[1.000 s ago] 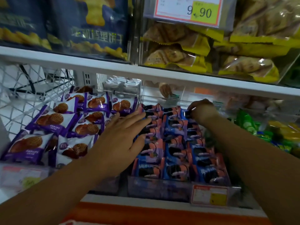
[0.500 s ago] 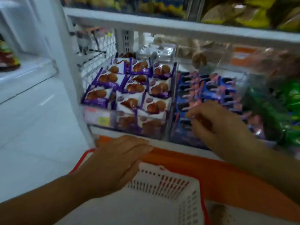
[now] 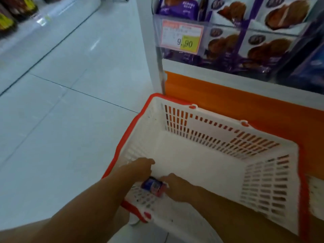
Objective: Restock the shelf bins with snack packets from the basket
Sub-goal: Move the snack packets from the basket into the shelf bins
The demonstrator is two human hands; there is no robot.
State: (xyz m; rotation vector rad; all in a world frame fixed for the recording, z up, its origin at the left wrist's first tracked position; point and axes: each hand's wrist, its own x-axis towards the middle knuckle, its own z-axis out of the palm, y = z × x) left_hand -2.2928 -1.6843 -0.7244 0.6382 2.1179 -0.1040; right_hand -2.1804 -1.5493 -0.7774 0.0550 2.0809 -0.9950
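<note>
A white basket with a red rim [image 3: 219, 142] stands on the floor in front of the shelf. Both my hands reach into its near left corner. A blue and red snack packet [image 3: 152, 185] lies there against the basket's wall. My right hand [image 3: 177, 187] pinches the packet's right end. My left hand [image 3: 141, 166] is just above and left of the packet, fingers stretched down toward the basket's floor and holding nothing. The rest of the basket's floor shows no packets. Above, a clear shelf bin [image 3: 228, 27] holds purple cookie packets [image 3: 273, 16].
A 9.90 price tag [image 3: 182, 38] hangs on the bin's front. Blue packets [image 3: 312, 67] show at the right edge. The shelf's orange base panel [image 3: 228, 102] stands right behind the basket. White tiled floor [image 3: 61, 120] lies to the left, with another shelf unit [image 3: 26, 32] beyond.
The view has dropped from the shelf bins to the basket. Both hands left the blue packets in the bin and went down into the basket; the right hand now pinches a packet.
</note>
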